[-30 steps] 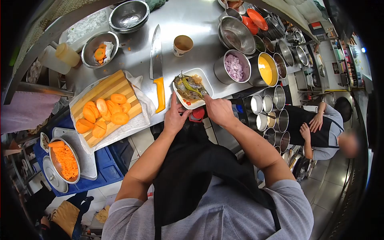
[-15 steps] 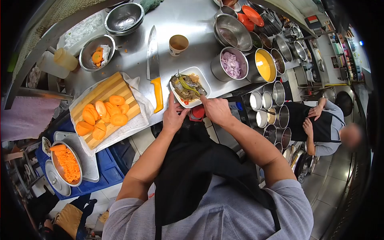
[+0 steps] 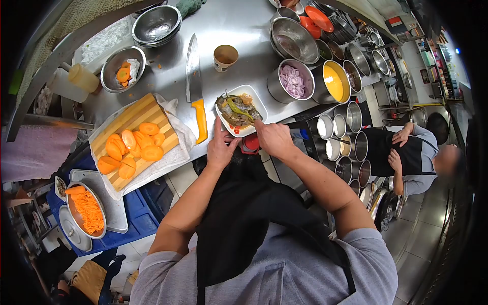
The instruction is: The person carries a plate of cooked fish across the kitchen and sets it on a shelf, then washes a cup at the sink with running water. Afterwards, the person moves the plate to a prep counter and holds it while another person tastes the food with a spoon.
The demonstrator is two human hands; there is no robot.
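Observation:
A white square dish (image 3: 261,113) with dark food and a green chili (image 3: 237,108) sits at the counter's front edge. My left hand (image 3: 221,148) grips its near left side, and my right hand (image 3: 275,138) holds its near right corner. Between my hands, below the dish, is a red-topped item (image 3: 250,144). A knife with a yellow handle (image 3: 200,121) lies left of the dish, blade pointing away. Beyond the dish stands a paper cup (image 3: 225,57). Carrot slices (image 3: 127,169) rest on a striped cutting board (image 3: 155,108) at the left.
Metal bowls (image 3: 156,24) stand at the back left. To the right are pots of sliced onion (image 3: 293,81) and yellow liquid (image 3: 335,82). Grated carrot (image 3: 89,212) fills a bowl at lower left. Another person in a black apron (image 3: 378,151) stands at the right.
The view has shifted slightly, so the counter items appear a little further left. Both hands keep their hold on the dish. The person at the right has moved their head slightly.

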